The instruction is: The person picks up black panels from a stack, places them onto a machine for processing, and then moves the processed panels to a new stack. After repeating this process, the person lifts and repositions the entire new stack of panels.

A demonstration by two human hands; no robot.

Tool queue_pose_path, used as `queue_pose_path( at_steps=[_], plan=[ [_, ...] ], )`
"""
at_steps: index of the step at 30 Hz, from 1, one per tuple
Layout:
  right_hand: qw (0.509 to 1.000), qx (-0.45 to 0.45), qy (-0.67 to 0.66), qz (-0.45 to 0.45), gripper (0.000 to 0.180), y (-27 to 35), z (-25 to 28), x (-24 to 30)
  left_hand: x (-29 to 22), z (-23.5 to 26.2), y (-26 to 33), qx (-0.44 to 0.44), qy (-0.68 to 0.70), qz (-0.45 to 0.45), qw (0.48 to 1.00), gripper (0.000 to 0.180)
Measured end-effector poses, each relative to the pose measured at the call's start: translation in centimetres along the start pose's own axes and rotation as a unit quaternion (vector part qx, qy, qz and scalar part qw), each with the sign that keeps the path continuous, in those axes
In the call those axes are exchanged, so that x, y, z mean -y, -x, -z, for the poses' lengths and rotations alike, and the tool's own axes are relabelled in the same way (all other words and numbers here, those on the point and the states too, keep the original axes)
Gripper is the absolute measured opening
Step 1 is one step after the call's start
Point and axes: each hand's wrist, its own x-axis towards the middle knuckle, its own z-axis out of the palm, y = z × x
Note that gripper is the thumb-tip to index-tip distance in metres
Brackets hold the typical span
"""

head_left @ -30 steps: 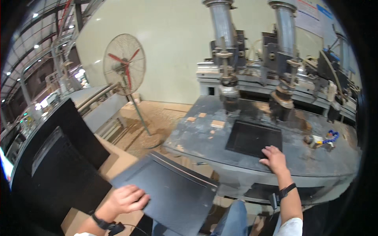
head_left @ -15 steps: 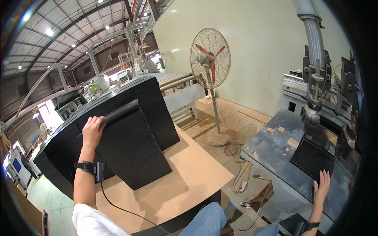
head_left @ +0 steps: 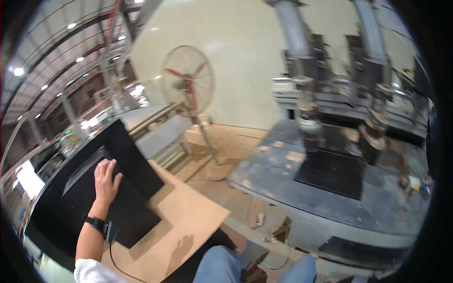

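Head view, left hand: the left hand lies flat, fingers spread and together on nothing, pressed on the top sheet of a stack of flat black rectangular panels. A black wristband sits on the wrist, with a thin black cable hanging from it.
Head view, right hand: out of the picture, so its state cannot be told.
Head view, panel stack: it stands at the person's left, tilted, its lower corner resting on a pale brown flat board surface. The top sheet sits slightly askew on the ones beneath.
Head view, around the stack: the board spreads out to the right of the panels, bare, with a hand-shaped shadow on it. The person's blue-trousered knees show at the lower edge, just beside the board's near corner.
Head view, middle ground: a tall pedestal fan with red blades and a round wire cage stands on the sawdust-coloured floor, between the board and the machine.
Head view, right side: a grey dusty metal machine surface carries one black square panel, lying flat under two grey vertical drill columns. It is well apart from the stack.
Head view, blur: the right side is smeared, so small items on the machine surface cannot be made out.
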Motion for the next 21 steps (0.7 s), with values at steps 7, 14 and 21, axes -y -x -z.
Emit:
queue_pose_path(
  at_steps=[7, 14, 21],
  plan=[
    [0.964, -0.181, -0.176, 0.078, 0.040, 2.1, 3.0, -1.9, -34.1, -7.8, -7.6, 0.057, 0.386, -0.352, 0.851, 0.047],
    [0.829, -0.279, -0.484, 0.016, 0.030, 2.5, 12.3, -12.2, -55.6, -11.5, -6.2, 0.214, 0.461, -0.236, 0.828, 0.082],
    [0.752, -0.426, -0.439, 0.246, 0.040, 3.3, 34.2, -10.9, -51.8, -9.0, -3.4, 0.146, 0.502, -0.265, 0.810, 0.084]
  ],
)
